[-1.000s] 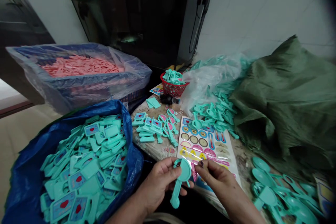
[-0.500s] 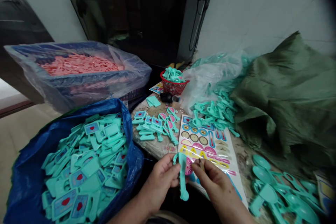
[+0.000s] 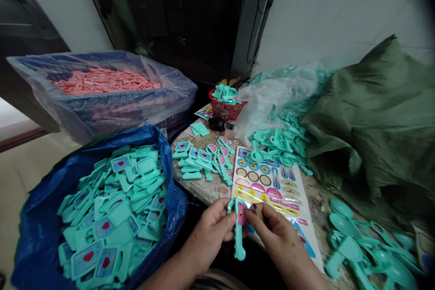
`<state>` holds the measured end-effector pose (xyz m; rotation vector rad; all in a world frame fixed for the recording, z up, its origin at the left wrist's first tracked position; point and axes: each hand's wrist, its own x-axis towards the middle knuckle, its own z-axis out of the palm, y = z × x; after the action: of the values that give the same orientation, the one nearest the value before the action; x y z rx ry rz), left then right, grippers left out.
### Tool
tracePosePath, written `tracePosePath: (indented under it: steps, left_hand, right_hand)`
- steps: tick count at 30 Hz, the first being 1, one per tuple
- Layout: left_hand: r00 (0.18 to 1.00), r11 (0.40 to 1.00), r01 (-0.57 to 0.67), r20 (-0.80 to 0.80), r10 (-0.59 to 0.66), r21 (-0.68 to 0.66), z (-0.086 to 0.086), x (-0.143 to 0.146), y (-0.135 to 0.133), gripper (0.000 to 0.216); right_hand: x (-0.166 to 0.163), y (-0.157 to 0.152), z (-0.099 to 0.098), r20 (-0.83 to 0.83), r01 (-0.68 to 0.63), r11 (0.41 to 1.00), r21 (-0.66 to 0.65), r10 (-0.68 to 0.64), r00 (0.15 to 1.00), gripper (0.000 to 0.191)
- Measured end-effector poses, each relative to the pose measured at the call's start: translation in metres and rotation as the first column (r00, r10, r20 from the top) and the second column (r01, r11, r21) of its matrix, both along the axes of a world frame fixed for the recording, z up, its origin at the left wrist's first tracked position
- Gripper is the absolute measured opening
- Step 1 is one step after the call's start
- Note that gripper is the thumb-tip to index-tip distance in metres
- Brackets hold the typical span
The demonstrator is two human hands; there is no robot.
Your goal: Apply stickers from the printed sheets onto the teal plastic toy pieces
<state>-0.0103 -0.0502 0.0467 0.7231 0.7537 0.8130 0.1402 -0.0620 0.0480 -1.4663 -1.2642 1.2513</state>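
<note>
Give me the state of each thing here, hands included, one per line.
Left hand: closed on a teal piece
Right hand: touching a pink sticker, grip unclear
Sticker sheet: lying face up, partly covered
Blue bag: open, heaped with teal pieces
Red basket: heaped
Blue crate: plastic-lined, holding pink pieces
Clear plastic bag: crumpled
Green sack: crumpled

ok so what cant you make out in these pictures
Head view:
Pink sticker: right edge covered by the right hand.
Sticker sheet: partly covered by that hand.
Left hand: partly hidden behind the turquoise piece.
Blue bag: bottom cut off by lower edge.
Heart stickers: details too small.
</note>
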Motion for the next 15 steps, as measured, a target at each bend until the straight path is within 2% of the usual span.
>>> tracePosePath:
  steps: [7,15]
  left_hand:
    - [1.000,1.000,0.004,0.005,-0.004,0.002,-0.0021,0.0001,0.0009,0.024]
    - [1.000,0.999,0.010,-0.004,-0.009,0.035,-0.0032,0.0001,0.0007,0.023]
  right_hand:
    - [0.0035,0.0001,0.0031,-0.005,-0.036,0.998,-0.059,0.036,0.999,0.033]
    - [0.0033,-0.0001,-0.0023,-0.003,-0.013,0.999,-0.037,0.013,1.000,0.034]
